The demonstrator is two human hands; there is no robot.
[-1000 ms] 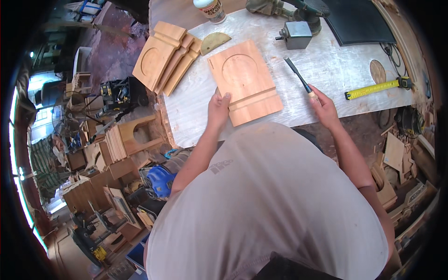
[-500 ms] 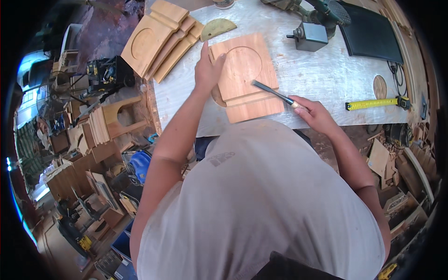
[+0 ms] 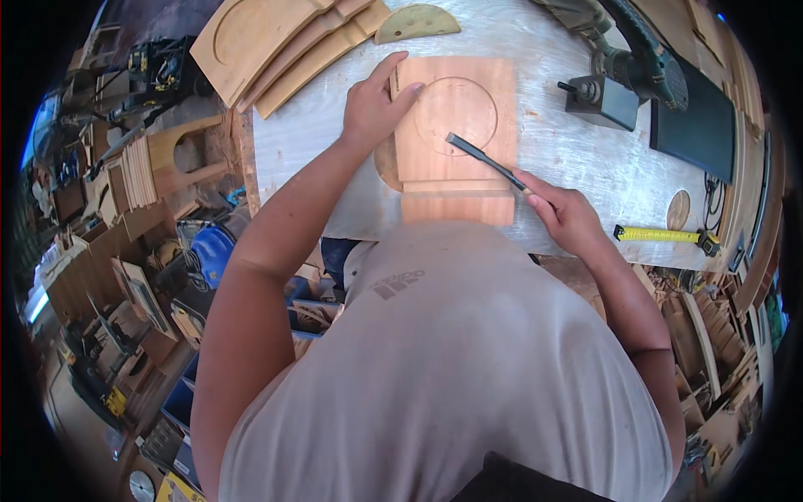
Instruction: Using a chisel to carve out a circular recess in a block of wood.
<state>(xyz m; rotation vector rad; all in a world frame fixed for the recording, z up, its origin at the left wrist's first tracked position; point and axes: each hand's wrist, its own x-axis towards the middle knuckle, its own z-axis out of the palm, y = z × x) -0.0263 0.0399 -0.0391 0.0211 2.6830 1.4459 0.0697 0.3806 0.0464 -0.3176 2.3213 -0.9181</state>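
A light reddish wooden board [image 3: 456, 171] with a shallow circle and a crosswise groove lies on the metal-topped bench [image 3: 293, 159]. My left hand [image 3: 376, 105] grips its upper-left edge, fingertips at the top corner and thumb on the face. My right hand [image 3: 560, 213] is closed on the handle of a chisel [image 3: 481, 155], whose flat blade angles up-left over the circle. Whether the blade touches the wood I cannot tell. A half-round yellowish template [image 3: 416, 25] sits just beyond the board.
Stacked grooved boards [image 3: 259, 46] lie at back left. At right are a sander [image 3: 644, 58], a grey metal block [image 3: 600, 105], a black mat [image 3: 694, 138] and a yellow tape measure [image 3: 661, 234]. Wood pieces and tools [image 3: 125, 276] crowd the floor around the bench.
My left hand has moved from the board's lower-left edge to its upper-left corner. The chisel has swung left from beside the board to over the circle. The board now stands straighter.
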